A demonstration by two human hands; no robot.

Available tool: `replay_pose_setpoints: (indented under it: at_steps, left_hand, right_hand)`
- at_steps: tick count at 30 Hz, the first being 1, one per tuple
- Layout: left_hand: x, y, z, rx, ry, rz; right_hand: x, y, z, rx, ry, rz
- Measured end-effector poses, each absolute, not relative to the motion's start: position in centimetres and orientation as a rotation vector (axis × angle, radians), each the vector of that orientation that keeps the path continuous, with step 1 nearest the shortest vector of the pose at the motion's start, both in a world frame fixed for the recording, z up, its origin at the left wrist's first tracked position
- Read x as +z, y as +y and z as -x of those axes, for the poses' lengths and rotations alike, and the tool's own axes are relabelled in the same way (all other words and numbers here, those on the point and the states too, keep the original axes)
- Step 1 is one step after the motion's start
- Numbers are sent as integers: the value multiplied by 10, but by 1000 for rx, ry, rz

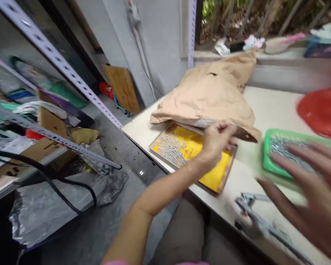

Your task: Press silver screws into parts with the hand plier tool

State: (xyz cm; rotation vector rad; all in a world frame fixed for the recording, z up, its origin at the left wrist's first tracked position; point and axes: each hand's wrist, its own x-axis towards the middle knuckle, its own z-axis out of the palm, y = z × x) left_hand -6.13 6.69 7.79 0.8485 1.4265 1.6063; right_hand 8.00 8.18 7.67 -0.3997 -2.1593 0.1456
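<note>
My left hand (pixel 215 144) has its grip closed, fingertips pinching the mouth of the paper bag (pixel 206 94), which lies toward the table's (pixel 139 127) far edge and overhangs the tray (pixel 228 171) at the near edge. Small metal pieces (pixel 172 151) lie on the tray's yellow bottom. My right hand (pixel 314 198), blurred, spreads open and empty near the green basket (pixel 267 159).

Wooden board (pixel 123 88) near grey wall (pixel 162 40)
</note>
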Motion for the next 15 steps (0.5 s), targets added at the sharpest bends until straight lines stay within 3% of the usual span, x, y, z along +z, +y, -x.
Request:
replay_pose_setpoints:
  at_steps: [7,15]
  left_hand:
    - [55,20,69,1409,1557,-766]
    - [21,-24,11,772,1664,-1017]
  right_hand:
    - [55,73,-94,63,-2557,432]
    - [10,40,-215,319,-2559,902]
